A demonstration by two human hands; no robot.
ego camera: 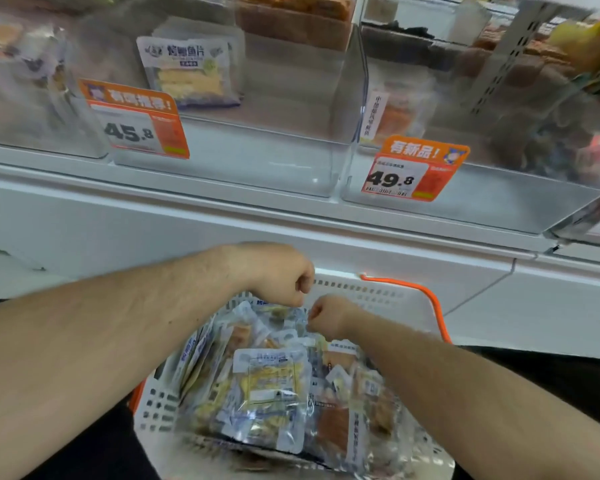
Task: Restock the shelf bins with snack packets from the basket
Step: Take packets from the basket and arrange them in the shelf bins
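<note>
Crowding basket (388,294): packets (271,386), both fists.

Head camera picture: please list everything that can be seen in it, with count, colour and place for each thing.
Basket: one, white with orange rim, bottom centre, below the shelf.
Snack packets: many, count unclear, clear with white, yellow and brown, piled in the basket.
Middle bin: one, clear plastic, on the shelf, nearly empty.
Fish-slice packet: one, white and yellow, standing at the back of the middle bin.
Right bin: one, clear, holds orange-brown packets at the back.
45.8 price tag: one, orange and white, front of the middle bin.
49.8 price tag: one, orange and white, front of the right bin.
Left hand: fingers curled, over the basket's far end.
Right hand: fingers curled, among the packets.
</note>
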